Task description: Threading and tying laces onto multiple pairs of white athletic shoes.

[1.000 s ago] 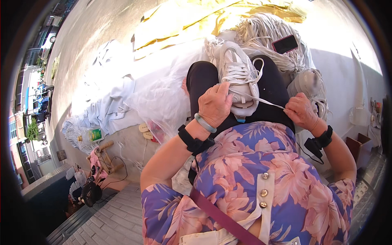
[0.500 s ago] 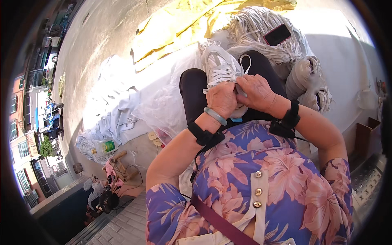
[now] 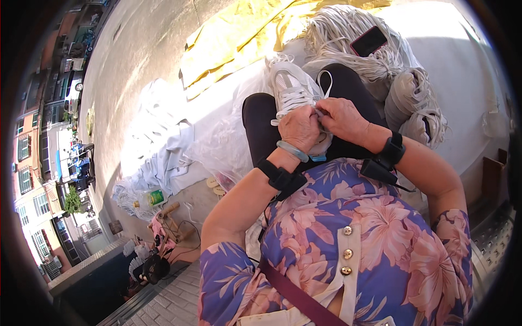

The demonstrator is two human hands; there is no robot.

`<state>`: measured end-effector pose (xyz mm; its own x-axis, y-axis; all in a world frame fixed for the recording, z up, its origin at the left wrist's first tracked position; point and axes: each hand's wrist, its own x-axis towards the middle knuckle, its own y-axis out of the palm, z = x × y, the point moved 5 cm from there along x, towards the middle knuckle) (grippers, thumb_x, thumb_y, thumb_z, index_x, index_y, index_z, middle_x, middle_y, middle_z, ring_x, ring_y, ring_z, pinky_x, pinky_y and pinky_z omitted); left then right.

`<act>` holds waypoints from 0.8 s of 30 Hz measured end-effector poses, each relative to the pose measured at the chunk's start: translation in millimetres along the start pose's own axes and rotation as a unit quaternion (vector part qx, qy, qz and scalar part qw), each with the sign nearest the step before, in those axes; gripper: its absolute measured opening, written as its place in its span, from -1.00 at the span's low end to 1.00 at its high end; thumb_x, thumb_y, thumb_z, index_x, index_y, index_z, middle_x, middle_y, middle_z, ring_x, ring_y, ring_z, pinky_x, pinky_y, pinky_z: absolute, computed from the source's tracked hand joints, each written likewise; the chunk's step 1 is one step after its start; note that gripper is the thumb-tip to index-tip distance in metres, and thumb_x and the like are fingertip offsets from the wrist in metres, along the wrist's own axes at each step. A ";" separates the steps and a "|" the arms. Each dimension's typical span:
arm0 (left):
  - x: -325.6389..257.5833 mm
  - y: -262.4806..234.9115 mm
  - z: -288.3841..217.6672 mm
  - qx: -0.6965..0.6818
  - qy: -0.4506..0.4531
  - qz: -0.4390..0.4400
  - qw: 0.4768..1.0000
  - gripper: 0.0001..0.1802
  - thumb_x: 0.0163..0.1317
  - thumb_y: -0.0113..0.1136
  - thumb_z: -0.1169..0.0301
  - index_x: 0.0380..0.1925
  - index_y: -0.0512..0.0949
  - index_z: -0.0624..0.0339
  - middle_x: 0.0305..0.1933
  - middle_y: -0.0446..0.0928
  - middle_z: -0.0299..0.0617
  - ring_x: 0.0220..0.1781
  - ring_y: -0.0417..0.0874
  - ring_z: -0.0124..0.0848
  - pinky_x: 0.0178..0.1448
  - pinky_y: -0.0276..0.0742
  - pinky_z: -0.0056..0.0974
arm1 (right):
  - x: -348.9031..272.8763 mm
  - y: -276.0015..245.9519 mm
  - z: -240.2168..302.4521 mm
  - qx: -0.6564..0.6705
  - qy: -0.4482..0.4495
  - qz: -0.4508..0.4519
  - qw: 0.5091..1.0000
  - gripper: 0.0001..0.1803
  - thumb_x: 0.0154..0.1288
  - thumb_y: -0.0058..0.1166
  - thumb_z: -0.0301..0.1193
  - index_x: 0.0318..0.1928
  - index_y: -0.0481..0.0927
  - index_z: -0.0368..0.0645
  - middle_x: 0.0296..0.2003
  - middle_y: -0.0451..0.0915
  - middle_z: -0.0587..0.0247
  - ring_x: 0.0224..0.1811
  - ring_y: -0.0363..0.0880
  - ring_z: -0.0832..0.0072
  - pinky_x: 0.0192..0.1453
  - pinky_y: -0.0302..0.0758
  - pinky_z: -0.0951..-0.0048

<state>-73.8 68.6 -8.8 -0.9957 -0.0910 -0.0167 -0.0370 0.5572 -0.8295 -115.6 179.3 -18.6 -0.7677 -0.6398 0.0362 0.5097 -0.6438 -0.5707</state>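
A white and grey sneaker [image 3: 287, 79] rests on my lap between my dark-clad knees, its toe pointing away from me. White shoelace [image 3: 296, 99] crosses its front in rows, and one loop stands up at the right. My left hand [image 3: 298, 128] is closed over the upper part of the lacing. Close against it, my right hand [image 3: 343, 118] pinches the lace at the shoe's right side. The fingertips meet over the shoe, and the exact grip of the left is partly hidden. A bit of blue shows at the heel end.
Bundles of whitish laces [image 3: 348, 32] lie beyond my right knee, a phone [image 3: 368, 41] on top. Rolled bundles [image 3: 405, 98] sit nearer. Yellow sheeting [image 3: 234, 38] spreads at the back. Clear plastic [image 3: 225, 125], pale cloth [image 3: 168, 146] and a green-labelled bottle [image 3: 155, 197] are at left.
The whole view has shifted slightly. My hands stay together at the lacing, with the right fingers moved a little against the lace. The sneaker keeps its place on my lap.
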 end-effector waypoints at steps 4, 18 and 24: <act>-3.9 -15.9 -1.7 0.063 -0.013 0.068 0.996 -0.85 0.02 0.02 0.34 -0.55 0.51 0.15 -0.46 0.52 -0.03 -0.35 0.54 -0.07 -0.28 0.43 -0.12 | -4.7 -5.0 7.5 0.007 0.036 0.022 0.999 -0.67 -0.08 0.07 -0.29 -0.34 0.37 -0.25 -0.53 0.51 0.00 -0.38 0.51 0.04 -0.27 0.40 0.14; -113.2 -103.3 131.2 0.099 -0.125 0.076 0.984 -0.89 0.00 0.11 0.40 -0.60 0.47 0.19 -0.47 0.49 -0.07 -0.37 0.51 -0.11 -0.31 0.40 -0.16 | -10.8 -4.3 1.9 -0.003 0.014 0.010 1.000 -0.58 -0.10 0.17 -0.30 -0.25 0.39 -0.29 -0.52 0.49 0.08 -0.44 0.50 0.18 -0.32 0.41 0.30; -87.9 -91.3 92.5 0.191 0.005 -0.001 0.982 -0.87 -0.08 0.20 0.39 -0.50 0.53 0.18 -0.25 0.52 -0.08 -0.22 0.51 -0.14 -0.18 0.38 -0.19 | -13.2 -12.3 -17.6 0.131 0.107 -0.029 0.985 -0.70 0.04 0.08 -0.32 -0.30 0.40 -0.28 -0.62 0.49 0.11 -0.58 0.50 0.35 -0.43 0.41 0.39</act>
<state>24.9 -50.6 16.7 -0.9966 -0.0821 -0.0111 -0.0062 0.2072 -0.9783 -118.6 203.1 -26.5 -0.8485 -0.5138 -0.1267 0.5237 -0.7810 -0.3401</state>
